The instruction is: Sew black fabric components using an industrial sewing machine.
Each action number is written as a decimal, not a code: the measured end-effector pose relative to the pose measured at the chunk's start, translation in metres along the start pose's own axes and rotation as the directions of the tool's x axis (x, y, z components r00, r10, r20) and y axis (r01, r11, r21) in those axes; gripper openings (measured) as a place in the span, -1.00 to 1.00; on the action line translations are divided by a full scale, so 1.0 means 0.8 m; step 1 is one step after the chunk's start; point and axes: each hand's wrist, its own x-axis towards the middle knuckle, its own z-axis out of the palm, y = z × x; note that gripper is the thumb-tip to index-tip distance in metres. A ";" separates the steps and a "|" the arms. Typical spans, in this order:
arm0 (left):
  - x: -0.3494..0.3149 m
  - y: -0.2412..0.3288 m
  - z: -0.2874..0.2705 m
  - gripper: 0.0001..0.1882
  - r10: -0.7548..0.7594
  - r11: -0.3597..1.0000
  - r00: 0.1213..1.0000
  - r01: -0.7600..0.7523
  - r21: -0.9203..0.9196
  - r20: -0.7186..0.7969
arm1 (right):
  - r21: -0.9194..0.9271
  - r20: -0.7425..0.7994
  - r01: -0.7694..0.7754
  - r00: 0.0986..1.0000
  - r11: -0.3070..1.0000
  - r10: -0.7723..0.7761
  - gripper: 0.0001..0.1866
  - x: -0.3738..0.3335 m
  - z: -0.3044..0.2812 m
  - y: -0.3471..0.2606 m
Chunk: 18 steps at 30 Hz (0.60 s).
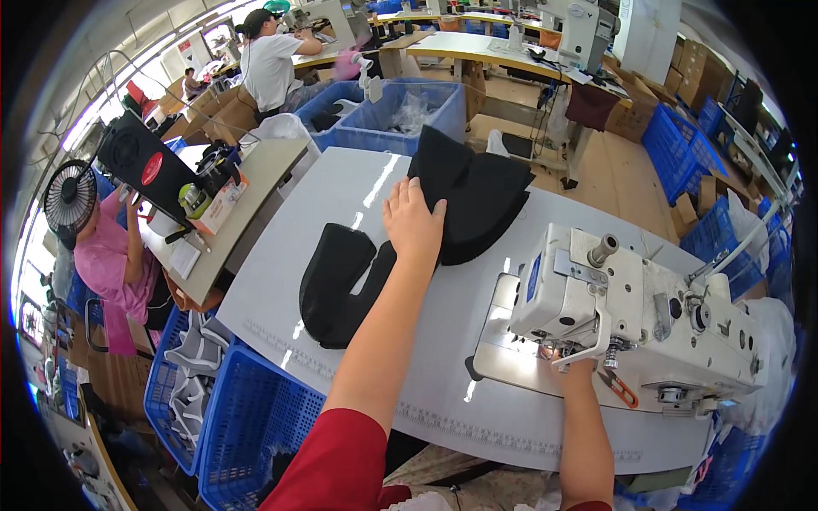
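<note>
My left hand [412,217] rests on the near left edge of a stack of black fabric pieces [479,200], palm down with the thumb apart from the fingers. Nearer to me, a curved, U-shaped black fabric piece [334,285] lies partly beneath my left forearm. On the right stands a white sewing machine [630,307]. My right hand [573,362] reaches under its head by the needle, where the machine hides most of the fingers. Thread snips with orange handles [624,392] lie beside my right wrist, against the machine's base.
The grey table [409,366] has a ruler scale along its near edge. Blue baskets [247,426] stand below its left side, one with grey-white pieces. Blue bins [400,115] sit beyond the far edge. At the left, a person in pink [111,264] works near a fan and speaker.
</note>
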 end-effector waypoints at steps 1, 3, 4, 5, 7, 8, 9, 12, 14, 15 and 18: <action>-0.001 0.000 0.004 -0.47 0.015 0.999 1.000 -0.015 0.032 -0.004 | -0.009 0.000 -0.006 1.000 1.000 0.006 -0.43 0.004 0.001 0.002; -0.002 -0.001 0.005 -0.48 0.026 0.998 1.000 -0.026 0.064 -0.009 | -0.024 0.000 -0.019 1.000 1.000 0.019 -0.42 0.010 0.004 0.004; -0.002 -0.003 0.003 -0.47 0.024 1.000 1.000 -0.024 0.001 0.011 | -0.030 0.000 -0.025 1.000 0.999 0.025 -0.42 0.011 0.006 0.003; -0.001 -0.004 0.001 -0.46 0.023 0.998 0.999 -0.021 -0.063 0.031 | -0.036 -0.001 -0.032 0.999 0.999 0.032 -0.42 0.014 0.007 0.004; 0.005 -0.001 -0.001 -0.48 -0.130 0.980 0.988 0.141 -0.143 0.087 | -0.047 -0.003 -0.046 0.999 0.998 0.046 -0.42 0.008 0.012 0.005; 0.008 0.001 -0.002 -0.50 -0.269 0.930 0.950 0.299 -0.212 0.156 | -0.049 -0.004 -0.046 0.999 0.998 0.046 -0.42 0.007 0.015 0.008; 0.011 0.005 -0.003 -0.50 -0.266 0.929 0.950 0.298 -0.219 0.162 | -0.050 -0.067 0.000 0.998 0.999 -0.003 -0.39 0.005 0.015 0.012; 0.015 0.006 -0.017 -0.69 0.021 1.000 0.998 -0.022 0.013 0.052 | 0.127 -0.202 0.061 0.979 0.990 -0.034 -0.39 0.002 0.019 0.004; 0.028 0.014 -0.026 -0.75 0.269 0.940 0.958 -0.283 -0.193 -0.095 | 0.287 -0.274 0.066 0.962 0.956 0.016 -0.43 -0.015 0.013 0.013; 0.023 0.050 -0.042 -0.77 0.201 0.918 0.979 -0.172 -0.357 0.044 | 0.265 -0.275 0.018 0.960 0.964 0.058 -0.43 -0.013 0.014 0.010; 0.006 0.116 -0.067 -0.77 0.034 0.521 0.908 0.341 -0.783 0.418 | 0.223 -0.279 -0.079 0.950 0.972 0.142 -0.44 0.006 0.014 -0.002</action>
